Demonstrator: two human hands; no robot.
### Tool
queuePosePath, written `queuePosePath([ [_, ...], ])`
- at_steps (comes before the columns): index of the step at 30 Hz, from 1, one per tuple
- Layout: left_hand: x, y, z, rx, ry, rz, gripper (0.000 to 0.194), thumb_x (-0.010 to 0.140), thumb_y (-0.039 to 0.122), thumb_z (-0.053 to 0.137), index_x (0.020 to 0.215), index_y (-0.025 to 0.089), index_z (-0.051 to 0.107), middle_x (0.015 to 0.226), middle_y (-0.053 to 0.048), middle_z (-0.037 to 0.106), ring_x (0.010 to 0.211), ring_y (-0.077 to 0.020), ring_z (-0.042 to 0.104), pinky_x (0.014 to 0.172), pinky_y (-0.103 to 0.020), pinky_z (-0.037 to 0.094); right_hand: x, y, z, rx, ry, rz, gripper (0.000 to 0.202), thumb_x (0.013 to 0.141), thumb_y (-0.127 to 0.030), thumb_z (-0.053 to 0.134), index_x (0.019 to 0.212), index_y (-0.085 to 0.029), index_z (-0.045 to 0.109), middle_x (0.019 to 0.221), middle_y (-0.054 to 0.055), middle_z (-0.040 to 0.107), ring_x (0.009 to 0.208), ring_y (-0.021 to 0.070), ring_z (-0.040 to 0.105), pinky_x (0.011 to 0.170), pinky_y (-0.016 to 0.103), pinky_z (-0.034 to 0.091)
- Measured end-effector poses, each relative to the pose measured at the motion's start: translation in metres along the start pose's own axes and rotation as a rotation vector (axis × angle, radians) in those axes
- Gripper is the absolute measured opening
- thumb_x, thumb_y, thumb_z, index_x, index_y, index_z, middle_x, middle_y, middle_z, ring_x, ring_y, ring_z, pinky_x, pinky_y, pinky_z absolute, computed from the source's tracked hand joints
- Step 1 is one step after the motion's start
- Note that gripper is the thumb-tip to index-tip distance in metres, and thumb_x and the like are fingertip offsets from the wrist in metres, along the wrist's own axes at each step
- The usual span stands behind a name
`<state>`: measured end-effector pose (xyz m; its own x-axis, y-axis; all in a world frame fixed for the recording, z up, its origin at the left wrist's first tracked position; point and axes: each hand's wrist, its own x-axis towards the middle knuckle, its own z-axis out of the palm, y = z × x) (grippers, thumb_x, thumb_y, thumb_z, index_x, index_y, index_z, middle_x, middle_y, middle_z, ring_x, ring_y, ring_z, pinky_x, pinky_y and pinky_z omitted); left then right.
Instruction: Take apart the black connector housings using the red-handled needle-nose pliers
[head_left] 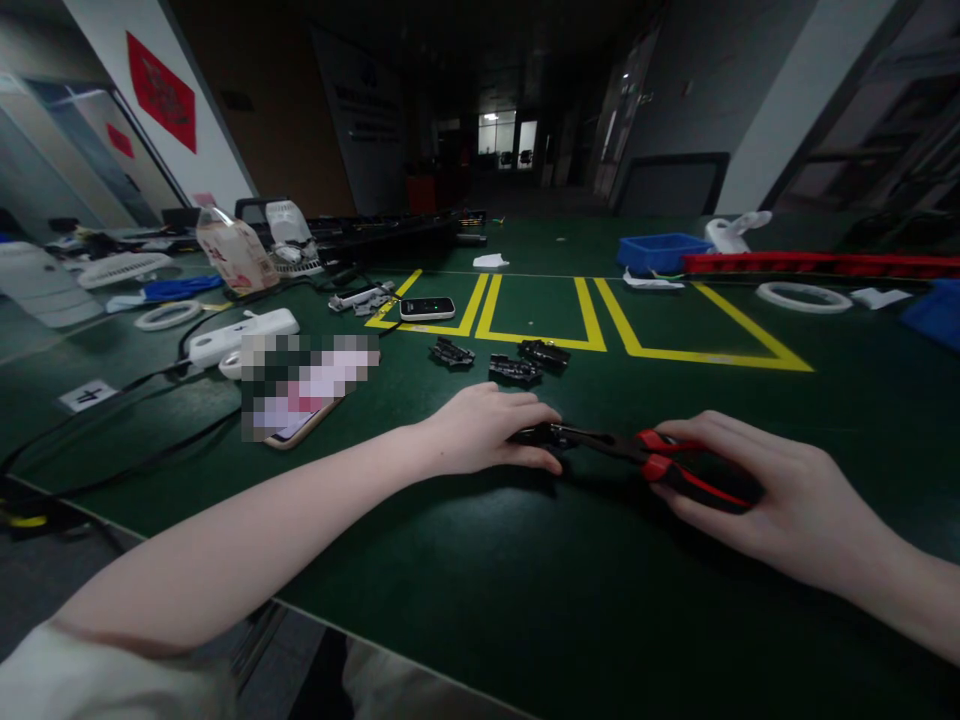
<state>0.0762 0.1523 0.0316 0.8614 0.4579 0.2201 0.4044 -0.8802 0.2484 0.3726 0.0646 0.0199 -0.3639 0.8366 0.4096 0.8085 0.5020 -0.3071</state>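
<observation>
My left hand [487,430] is closed round a small black part [536,435], low over the green table [480,570]. Red-and-black pliers [664,460] are gripped by their handles in my right hand [757,480]. Their long dark jaws point left and meet the black part at my left fingertips; whether the tips clamp it is too dark to tell. Beyond my left hand lie three similar black parts, one at the left [451,352], one in the middle [515,369] and one at the right [544,353].
A phone [427,309] lies near yellow tape outlines [540,343]. Left are a larger, partly blurred phone [307,425], a white power strip [244,337], cables and a plastic bag [235,252]. A blue bin [662,253] and red strip [795,264] stand back right.
</observation>
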Motion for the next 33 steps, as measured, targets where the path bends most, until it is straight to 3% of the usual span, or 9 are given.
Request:
queuePosePath([
  [5,-0.001,-0.005,-0.001,0.006,-0.046,0.088,0.053,0.094,0.057,0.058,0.133,0.020,0.059,0.109,-0.006,0.065,0.089,-0.0194,0.062,0.074,-0.029,0.044,0.000,0.001,0.000,0.049,-0.041,0.019,0.038,0.085,-0.052,0.064,0.115,-0.030,0.063,0.107,0.006,0.068,0.090,0.0284,0.068,0.073,0.045,0.059],
  [8,-0.001,-0.009,-0.002,-0.030,-0.011,0.116,0.052,0.093,0.054,0.061,0.134,0.021,0.058,0.118,-0.008,0.061,0.098,-0.0221,0.062,0.077,-0.031,0.047,0.000,0.000,0.000,0.057,-0.045,0.026,0.038,0.086,-0.054,0.064,0.115,-0.029,0.063,0.106,0.006,0.068,0.089,0.0279,0.067,0.071,0.044,0.059],
  [16,-0.003,-0.011,-0.005,-0.160,-0.022,0.041,0.065,0.091,0.048,0.066,0.144,0.016,0.045,0.135,-0.013,0.056,0.123,-0.0261,0.057,0.097,-0.038,0.049,0.002,0.002,-0.001,0.041,-0.046,0.046,0.043,0.085,-0.055,0.065,0.114,-0.024,0.066,0.107,0.009,0.068,0.092,0.0286,0.068,0.076,0.045,0.059],
  [24,-0.007,-0.009,-0.008,-0.281,-0.034,0.057,0.066,0.094,0.040,0.061,0.150,0.014,0.037,0.152,-0.015,0.045,0.140,-0.0265,0.045,0.115,-0.041,0.041,0.001,0.001,0.000,-0.004,-0.035,0.029,0.042,0.084,-0.057,0.063,0.113,-0.028,0.066,0.105,0.005,0.070,0.088,0.0274,0.069,0.072,0.042,0.060],
  [33,-0.008,-0.007,-0.009,-0.300,-0.058,0.087,0.066,0.091,0.034,0.062,0.150,0.017,0.037,0.156,-0.014,0.041,0.145,-0.0268,0.038,0.119,-0.043,0.037,0.003,0.014,0.003,-0.061,-0.041,-0.077,0.045,0.080,-0.059,0.066,0.112,-0.028,0.069,0.101,0.005,0.073,0.079,0.0251,0.072,0.063,0.035,0.063],
])
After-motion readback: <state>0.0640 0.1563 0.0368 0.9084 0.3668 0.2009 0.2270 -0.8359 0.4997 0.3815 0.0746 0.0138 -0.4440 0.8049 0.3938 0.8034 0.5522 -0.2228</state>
